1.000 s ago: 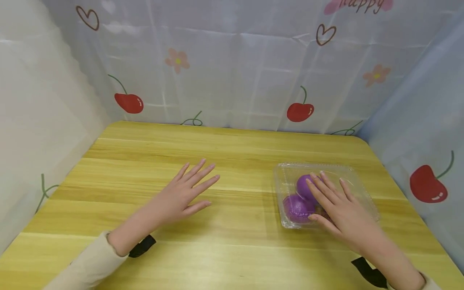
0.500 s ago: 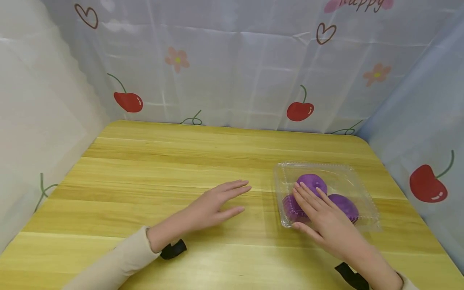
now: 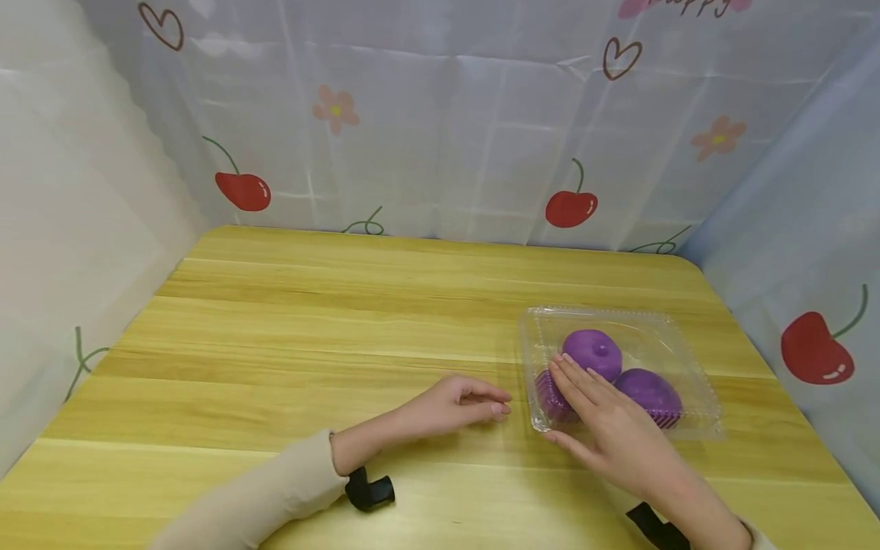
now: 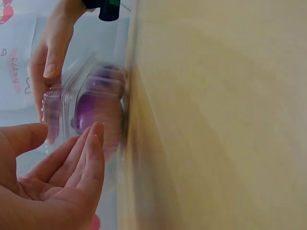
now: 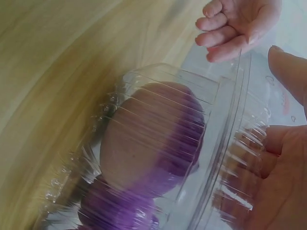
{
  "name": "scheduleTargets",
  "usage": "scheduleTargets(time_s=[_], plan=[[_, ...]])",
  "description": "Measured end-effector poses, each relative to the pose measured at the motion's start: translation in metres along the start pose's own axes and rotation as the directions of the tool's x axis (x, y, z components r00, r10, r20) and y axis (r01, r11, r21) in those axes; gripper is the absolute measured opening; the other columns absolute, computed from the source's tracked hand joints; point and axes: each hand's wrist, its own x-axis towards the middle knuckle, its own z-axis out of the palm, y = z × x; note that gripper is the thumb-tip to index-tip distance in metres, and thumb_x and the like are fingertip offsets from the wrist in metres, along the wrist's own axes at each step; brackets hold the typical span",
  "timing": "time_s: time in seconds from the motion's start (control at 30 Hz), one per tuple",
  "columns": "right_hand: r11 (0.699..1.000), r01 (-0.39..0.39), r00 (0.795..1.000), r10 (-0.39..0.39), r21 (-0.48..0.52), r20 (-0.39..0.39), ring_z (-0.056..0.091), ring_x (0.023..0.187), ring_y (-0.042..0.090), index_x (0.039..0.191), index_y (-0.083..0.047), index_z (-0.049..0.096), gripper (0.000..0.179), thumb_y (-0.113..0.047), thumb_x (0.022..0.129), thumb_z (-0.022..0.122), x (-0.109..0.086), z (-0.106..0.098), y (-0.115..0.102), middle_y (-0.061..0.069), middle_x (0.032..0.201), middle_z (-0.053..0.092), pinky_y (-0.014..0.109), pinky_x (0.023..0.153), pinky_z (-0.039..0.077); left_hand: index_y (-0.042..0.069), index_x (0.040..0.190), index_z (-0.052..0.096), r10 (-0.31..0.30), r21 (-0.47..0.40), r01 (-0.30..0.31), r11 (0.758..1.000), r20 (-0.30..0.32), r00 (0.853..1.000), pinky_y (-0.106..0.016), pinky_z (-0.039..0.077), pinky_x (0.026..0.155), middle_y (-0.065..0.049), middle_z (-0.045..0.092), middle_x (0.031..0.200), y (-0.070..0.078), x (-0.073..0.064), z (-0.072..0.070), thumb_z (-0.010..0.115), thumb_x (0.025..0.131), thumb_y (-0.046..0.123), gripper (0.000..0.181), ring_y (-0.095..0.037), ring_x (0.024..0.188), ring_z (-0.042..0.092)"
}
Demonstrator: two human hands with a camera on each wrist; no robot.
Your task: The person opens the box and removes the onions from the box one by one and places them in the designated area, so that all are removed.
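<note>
A clear plastic clamshell box sits on the right side of the table. Inside are purple round fruit-like things: one at the back with a small nub, one at front right, and one at left partly covered by fingers. In the right wrist view a purple thing shows a paler side. My right hand rests on the lid with fingers straight. My left hand, loosely bent and holding nothing, hovers just left of the box; the left wrist view shows its fingers before it.
The wood-grain table spreads to the left and behind the box. White and pale-blue curtains printed with cherries, hearts and flowers enclose its back and sides. Black straps with camera mounts hang at the wrists.
My left hand has come right and nearer, towards the box, its spread fingers now bent. The right hand has slid left across the lid, uncovering the front-right purple thing. The box stays put.
</note>
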Motion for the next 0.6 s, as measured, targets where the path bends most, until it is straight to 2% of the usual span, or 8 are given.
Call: scheduleTargets(time_s=[0.1,0.2,0.3,0.47,0.6], plan=[[1.0,0.015,1.0,-0.015,-0.001,-0.024,0.036,0.129,0.033,0.14,0.002,0.039,0.078,-0.045,0.084,0.066,0.0,0.003,0.001,0.014,0.145,0.035,0.041,0.106,0.027,-0.013,0.122,0.053,-0.051,-0.164,0.06,0.985,0.061,0.997,-0.033,0.048,0.087,-0.021,0.062,0.112,-0.003,0.007,0.007,0.049,0.098,0.007,0.032,-0.027,0.101,0.061],[0.999,0.036,0.998,-0.035,0.007,-0.054,0.036,0.129,0.033,0.139,0.003,0.041,0.078,-0.049,0.085,0.064,0.0,0.005,0.002,0.015,0.143,0.037,0.037,0.108,0.024,-0.013,0.121,0.053,-0.073,-0.247,0.098,0.964,0.109,0.991,-0.033,0.048,0.087,-0.022,0.062,0.112,-0.005,0.011,0.013,0.048,0.097,0.005,0.031,-0.027,0.1,0.062],[0.998,0.058,0.995,-0.056,0.015,-0.08,0.036,0.129,0.032,0.137,0.004,0.042,0.077,-0.054,0.089,0.053,0.001,0.006,0.002,0.015,0.143,0.038,0.034,0.109,0.02,-0.014,0.12,0.054,-0.083,-0.31,0.122,0.943,0.136,0.987,-0.034,0.048,0.087,-0.023,0.062,0.111,-0.006,0.015,0.018,0.049,0.097,0.004,0.03,-0.026,0.099,0.063],[0.997,0.078,0.99,-0.074,0.023,-0.12,0.038,0.128,0.033,0.135,0.006,0.044,0.075,-0.056,0.093,0.042,0.002,0.009,0.002,0.015,0.142,0.038,0.036,0.109,0.021,-0.015,0.117,0.054,-0.135,-0.406,0.165,0.899,0.101,0.986,-0.034,0.049,0.086,-0.026,0.062,0.106,-0.01,0.022,0.027,0.051,0.094,0.0,0.027,-0.027,0.098,0.063],[0.996,0.088,0.985,-0.083,0.026,-0.149,0.04,0.126,0.034,0.132,0.008,0.047,0.074,-0.055,0.094,0.04,0.003,0.011,0.002,0.016,0.141,0.04,0.034,0.109,0.019,-0.015,0.115,0.055,-0.153,-0.422,0.166,0.891,0.064,0.986,-0.033,0.05,0.083,-0.028,0.062,0.102,-0.012,0.024,0.029,0.053,0.093,-0.003,0.026,-0.028,0.095,0.064]])
